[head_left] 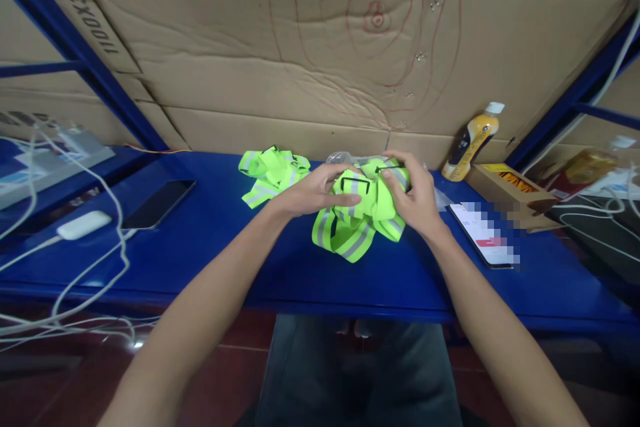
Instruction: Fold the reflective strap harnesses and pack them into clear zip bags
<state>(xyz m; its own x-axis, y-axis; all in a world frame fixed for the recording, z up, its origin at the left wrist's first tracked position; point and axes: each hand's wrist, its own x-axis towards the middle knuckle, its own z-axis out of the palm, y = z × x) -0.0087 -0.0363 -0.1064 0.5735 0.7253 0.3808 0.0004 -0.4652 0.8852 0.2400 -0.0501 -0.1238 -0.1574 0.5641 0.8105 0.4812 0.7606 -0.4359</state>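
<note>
A neon-yellow reflective vest (353, 223) with grey stripes lies bunched on the blue shelf (225, 253), lifted slightly at its top. My left hand (313, 192) grips its upper left part, fingers curled over the fabric. My right hand (414, 197) pinches its upper right part near a black strap. A second neon-yellow vest (270, 173) lies crumpled to the left, apart from both hands. A bit of clear plastic (343, 157) shows behind the held vest.
A dark phone (159, 204) and a white power bank (83, 224) with white cables (107, 260) lie at the left. At the right are a lit phone (484, 233), a cardboard box (510, 188) and a yellow bottle (473, 141). Cardboard sheets line the back.
</note>
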